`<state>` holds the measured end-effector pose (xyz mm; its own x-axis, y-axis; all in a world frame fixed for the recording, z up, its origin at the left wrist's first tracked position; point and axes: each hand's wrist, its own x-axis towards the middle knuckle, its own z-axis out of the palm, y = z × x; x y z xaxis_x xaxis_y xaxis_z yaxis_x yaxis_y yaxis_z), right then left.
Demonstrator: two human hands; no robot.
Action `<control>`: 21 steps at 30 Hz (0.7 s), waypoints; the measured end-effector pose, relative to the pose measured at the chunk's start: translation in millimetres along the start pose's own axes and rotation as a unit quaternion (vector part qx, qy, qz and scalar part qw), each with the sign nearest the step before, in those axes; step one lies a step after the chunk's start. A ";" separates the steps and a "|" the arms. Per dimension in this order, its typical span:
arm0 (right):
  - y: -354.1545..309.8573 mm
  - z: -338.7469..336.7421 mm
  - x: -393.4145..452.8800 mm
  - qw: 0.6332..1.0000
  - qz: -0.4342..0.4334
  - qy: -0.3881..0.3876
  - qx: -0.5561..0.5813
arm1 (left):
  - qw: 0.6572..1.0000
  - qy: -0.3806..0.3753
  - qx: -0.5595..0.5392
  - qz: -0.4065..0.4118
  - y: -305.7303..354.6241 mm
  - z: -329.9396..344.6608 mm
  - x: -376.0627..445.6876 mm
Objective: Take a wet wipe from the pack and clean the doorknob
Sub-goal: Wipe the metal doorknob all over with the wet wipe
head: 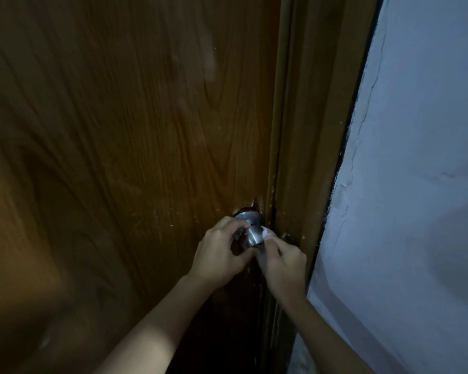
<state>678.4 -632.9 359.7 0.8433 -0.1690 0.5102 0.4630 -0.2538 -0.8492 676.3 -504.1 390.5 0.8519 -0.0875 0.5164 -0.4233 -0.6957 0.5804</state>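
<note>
A round silver doorknob sticks out of a brown wooden door near its right edge. My left hand curls around the knob's left side, thumb and fingers touching it. My right hand is closed on a white wet wipe, pressing it against the knob's right side. Only a small pale piece of the wipe shows above my fingers. The pack is out of view.
The wooden door fills the left and middle. Its frame runs down just right of the knob. A pale, cracked wall lies to the right. The light is dim.
</note>
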 end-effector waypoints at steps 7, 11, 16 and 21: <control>2.3 -0.9 -6.7 0.982 -0.172 -0.032 -0.068 | 1.000 0.002 0.006 0.005 0.9 -0.1 -0.3; -6.5 0.3 4.7 0.979 0.172 -0.028 0.102 | 1.000 0.005 -0.002 -0.008 2.5 0.4 -0.5; -13.6 -6.7 13.9 0.909 0.358 0.029 0.211 | 1.000 0.012 0.003 -0.014 3.2 1.9 -1.0; -23.6 -3.3 13.5 0.850 0.413 -0.032 0.325 | 1.000 0.011 0.002 -0.014 3.2 1.3 -1.6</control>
<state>677.9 -632.3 387.0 0.9576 0.0235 -0.2872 -0.2586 0.5099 -0.8204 674.0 -507.1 390.7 0.8565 -0.0522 0.5135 -0.3976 -0.7011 0.5919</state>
